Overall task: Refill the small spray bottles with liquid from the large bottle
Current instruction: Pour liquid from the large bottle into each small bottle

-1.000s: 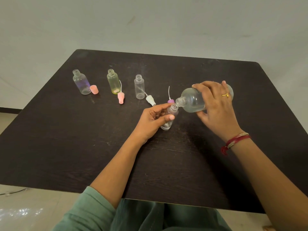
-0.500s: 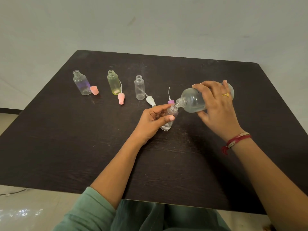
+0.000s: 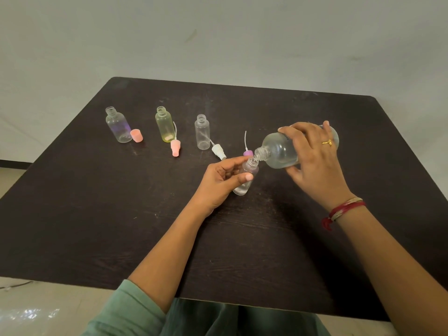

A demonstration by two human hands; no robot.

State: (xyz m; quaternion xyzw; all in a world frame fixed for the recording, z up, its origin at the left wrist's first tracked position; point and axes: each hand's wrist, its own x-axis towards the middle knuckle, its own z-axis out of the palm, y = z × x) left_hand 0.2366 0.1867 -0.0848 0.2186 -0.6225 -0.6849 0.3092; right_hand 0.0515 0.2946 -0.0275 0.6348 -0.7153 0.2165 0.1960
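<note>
Hardly anything has moved since half a second ago: both hands hold as they did, and the bottle mouths stay together. Left hand (image 3: 223, 180) grips the small bottle (image 3: 242, 187) between thumb and curled fingers, at the middle of the frame, leaning right with its base on the table (image 3: 97, 226). Right hand (image 3: 312, 163) wraps over the large bottle (image 3: 278, 151), tipped on its side, with its open mouth touching the small bottle's neck.

A dark mark on the large bottle's shoulder, by the fingertips, is too small to read. The left fingers hide the small bottle's middle and the right hand covers the large bottle's rear. Whether liquid is running cannot be made out.

Both bottles are clear plastic. A little liquid sits in the small bottle's base and more lies along the large bottle's lower side.

Behind the mouths lies a purple sprayer (image 3: 248, 153). To the upper left stand three open bottles, clear (image 3: 202, 133), yellow (image 3: 164, 127) and purple-tinted (image 3: 118, 126).
</note>
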